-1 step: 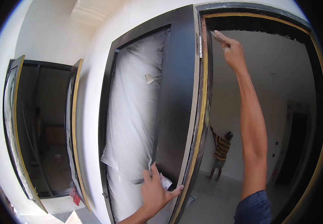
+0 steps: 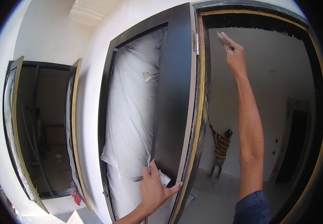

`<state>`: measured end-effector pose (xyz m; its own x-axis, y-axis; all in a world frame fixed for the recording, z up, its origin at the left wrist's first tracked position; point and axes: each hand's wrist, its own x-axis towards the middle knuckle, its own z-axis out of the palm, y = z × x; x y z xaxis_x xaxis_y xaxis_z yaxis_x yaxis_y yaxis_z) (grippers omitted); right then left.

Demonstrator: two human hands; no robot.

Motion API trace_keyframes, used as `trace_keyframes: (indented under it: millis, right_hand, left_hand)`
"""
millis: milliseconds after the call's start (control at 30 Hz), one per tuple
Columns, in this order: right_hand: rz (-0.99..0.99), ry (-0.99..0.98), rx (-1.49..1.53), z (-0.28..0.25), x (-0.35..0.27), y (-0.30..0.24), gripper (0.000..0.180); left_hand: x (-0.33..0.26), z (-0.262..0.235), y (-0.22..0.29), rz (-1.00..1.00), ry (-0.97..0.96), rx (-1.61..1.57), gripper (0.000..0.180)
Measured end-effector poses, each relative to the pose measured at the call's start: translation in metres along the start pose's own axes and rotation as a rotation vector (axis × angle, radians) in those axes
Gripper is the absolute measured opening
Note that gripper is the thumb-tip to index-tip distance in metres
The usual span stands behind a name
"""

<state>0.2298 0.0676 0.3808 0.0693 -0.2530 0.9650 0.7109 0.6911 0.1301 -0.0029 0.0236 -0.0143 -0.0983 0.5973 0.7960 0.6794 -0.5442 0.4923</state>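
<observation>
Scraper moved away from door frame | tip up-left, long axis diagonal | right grip pinches scraper; left grip unclear

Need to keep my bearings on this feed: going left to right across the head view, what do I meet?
Left window sash → right window sash → left hand → door hinge → right hand gripping a flat tool → right door jamb.
</observation>
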Motion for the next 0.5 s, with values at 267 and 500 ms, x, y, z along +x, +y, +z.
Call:
trace_keyframes:
  millis: [267,500]
  right_hand:
    - [0.656,-0.059,0.634,-0.063,-0.330,-0.037,0.028]
    - [1.503,0.074,0.780,-0.129,-0.625,-0.171,0.020]
  left_hand:
    - [-0.005,-0.005,0.004,-0.013,0.028,0.064,0.115]
    - [-0.031,-0.015,-0.020,0.024,-0.035,-0.007,0.105]
